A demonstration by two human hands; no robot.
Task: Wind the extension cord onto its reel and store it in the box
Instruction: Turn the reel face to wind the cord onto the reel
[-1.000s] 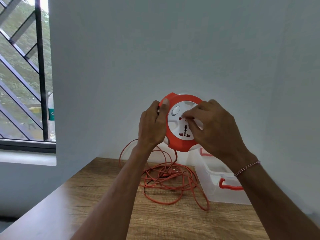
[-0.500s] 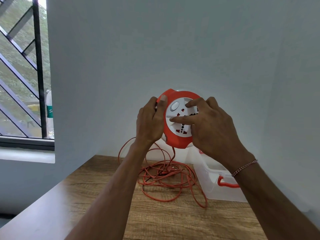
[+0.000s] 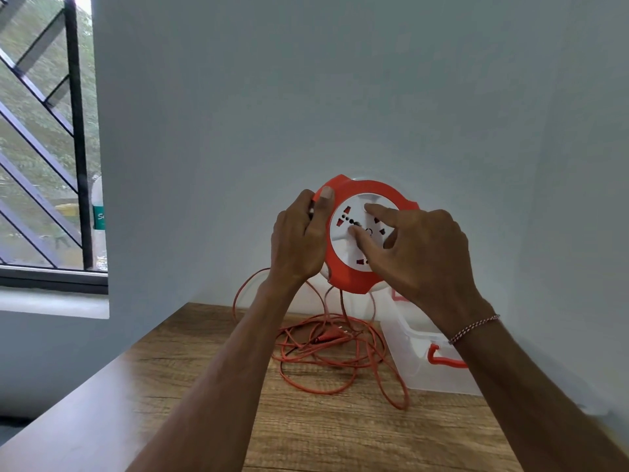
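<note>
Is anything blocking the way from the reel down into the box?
Nothing visible does. The reel is held up in the air by the left hand, the right hand on its face. The box sits below to the right, no lid seen; the loose cord lies beside it.

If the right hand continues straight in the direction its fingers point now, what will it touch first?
The right hand already has its fingertips on the white face of the reel, so it would press there first.
</note>
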